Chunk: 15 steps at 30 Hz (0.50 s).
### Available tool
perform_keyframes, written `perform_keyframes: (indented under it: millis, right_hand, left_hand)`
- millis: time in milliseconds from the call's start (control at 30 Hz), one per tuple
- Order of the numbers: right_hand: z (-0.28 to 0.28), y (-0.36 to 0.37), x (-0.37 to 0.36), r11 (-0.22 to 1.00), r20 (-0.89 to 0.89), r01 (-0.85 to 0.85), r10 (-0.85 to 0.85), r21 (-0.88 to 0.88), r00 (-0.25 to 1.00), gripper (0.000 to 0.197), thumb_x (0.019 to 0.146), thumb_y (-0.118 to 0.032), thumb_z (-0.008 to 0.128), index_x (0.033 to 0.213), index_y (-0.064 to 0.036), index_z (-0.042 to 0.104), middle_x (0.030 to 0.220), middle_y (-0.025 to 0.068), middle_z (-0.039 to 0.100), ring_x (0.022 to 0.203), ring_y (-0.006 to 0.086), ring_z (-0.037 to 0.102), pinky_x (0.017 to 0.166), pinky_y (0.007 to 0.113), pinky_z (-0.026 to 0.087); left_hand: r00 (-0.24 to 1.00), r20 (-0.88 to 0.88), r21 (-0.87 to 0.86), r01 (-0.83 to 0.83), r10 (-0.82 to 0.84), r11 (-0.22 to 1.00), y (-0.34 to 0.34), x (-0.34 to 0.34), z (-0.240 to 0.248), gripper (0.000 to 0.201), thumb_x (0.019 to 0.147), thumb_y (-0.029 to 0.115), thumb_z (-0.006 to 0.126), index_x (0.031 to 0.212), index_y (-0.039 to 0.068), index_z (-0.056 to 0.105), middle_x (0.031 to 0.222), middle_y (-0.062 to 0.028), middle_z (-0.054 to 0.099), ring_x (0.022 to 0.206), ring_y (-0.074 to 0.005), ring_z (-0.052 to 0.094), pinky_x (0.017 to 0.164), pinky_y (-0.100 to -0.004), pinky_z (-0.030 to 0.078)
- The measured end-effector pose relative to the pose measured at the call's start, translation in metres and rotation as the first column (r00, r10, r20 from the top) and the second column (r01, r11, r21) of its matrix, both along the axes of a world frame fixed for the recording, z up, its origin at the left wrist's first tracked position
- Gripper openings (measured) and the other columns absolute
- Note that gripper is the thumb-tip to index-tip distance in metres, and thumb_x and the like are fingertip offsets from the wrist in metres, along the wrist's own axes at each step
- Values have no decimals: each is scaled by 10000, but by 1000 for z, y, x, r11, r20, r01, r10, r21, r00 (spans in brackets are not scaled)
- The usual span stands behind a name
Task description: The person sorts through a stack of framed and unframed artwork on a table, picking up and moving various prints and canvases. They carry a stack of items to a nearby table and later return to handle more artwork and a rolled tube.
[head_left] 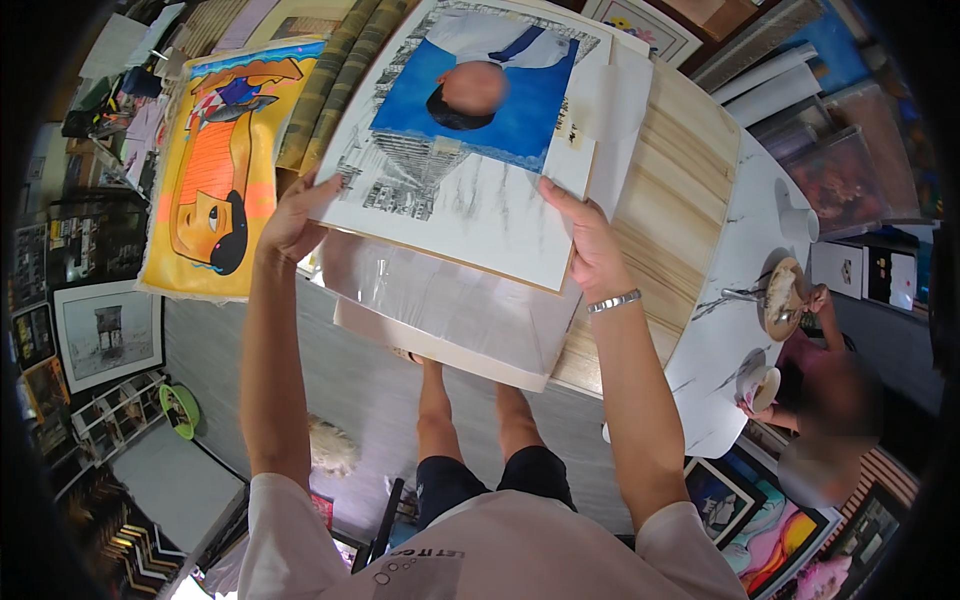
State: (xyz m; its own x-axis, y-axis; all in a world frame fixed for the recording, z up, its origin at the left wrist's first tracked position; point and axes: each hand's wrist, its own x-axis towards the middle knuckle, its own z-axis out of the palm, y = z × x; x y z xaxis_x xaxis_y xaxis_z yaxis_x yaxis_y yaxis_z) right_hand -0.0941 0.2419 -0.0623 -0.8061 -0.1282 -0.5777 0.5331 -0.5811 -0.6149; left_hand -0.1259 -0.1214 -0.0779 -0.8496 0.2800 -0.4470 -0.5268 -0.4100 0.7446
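A large white picture board (490,225) is tilted in front of me, carrying a black-and-white street drawing and a blue-backed portrait photo (405,95) that appears upside down. My left hand (291,222) grips its near left corner, thumb on top. On the right edge, my right hand (592,240) holds it with the thumb lying over the face and the fingers underneath. Below the board is a flat stack wrapped in clear plastic (400,275), its pale near edge toward me.
A wood-grain panel (680,170) lies right of the stack on a white marbled table (715,345). There, another person (815,390) sits with a bowl (762,386) and a plate (783,298). A yellow cartoon canvas (208,190) lies left; framed pictures (108,330) lean beyond.
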Motion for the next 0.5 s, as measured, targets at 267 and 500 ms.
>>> perform_keyframes:
  millis: [267, 500]
  right_hand:
    - [-10, 11, 4, 990, 13, -56, 55, 131, 998, 406, 802, -116, 746, 1140, 39, 583, 1049, 103, 662, 918, 207, 661, 816, 344, 549]
    - [-24, 110, 138, 977, -181, 99, -64, 191, 981, 585, 747, -84, 672, 1289, 37, 489, 1130, 172, 639, 955, 329, 669, 843, 438, 566]
  left_hand:
    - [982, -159, -151, 78, -102, 985, 17, 21, 23, 646, 872, 96, 670, 1443, 53, 371, 1337, -66, 540, 1184, -166, 525, 1003, -328, 412]
    - [929, -159, -87, 323, -333, 942, 58, 139, 93, 975, 773, 205, 773, 1475, -91, 163, 1460, -179, 368, 1305, -244, 375, 1114, -356, 257]
